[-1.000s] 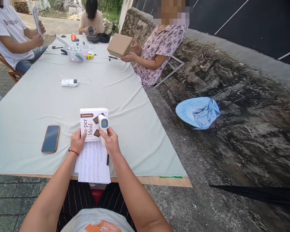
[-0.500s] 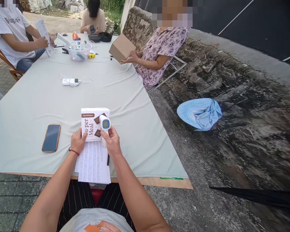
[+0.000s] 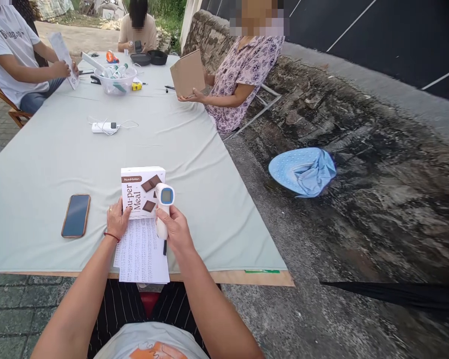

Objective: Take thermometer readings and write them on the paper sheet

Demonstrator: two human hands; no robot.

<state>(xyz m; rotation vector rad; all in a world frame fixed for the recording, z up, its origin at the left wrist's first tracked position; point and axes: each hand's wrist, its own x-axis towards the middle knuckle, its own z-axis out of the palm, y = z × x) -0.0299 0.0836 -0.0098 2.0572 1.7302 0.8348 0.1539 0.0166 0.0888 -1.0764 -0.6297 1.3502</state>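
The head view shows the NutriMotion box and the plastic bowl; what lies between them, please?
In the head view, a white corded device lies on the tablecloth between the box and the bowl.

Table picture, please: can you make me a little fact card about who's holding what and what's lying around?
left hand: grips the white box by its left edge
right hand: holds the thermometer-like gadget, screen showing
below the box: printed sheets
surface: pale tablecloth
left side: phone
far end: clear bowl holding bottles
person at right: holds a brown box
beyond the tablecloth: blue hat
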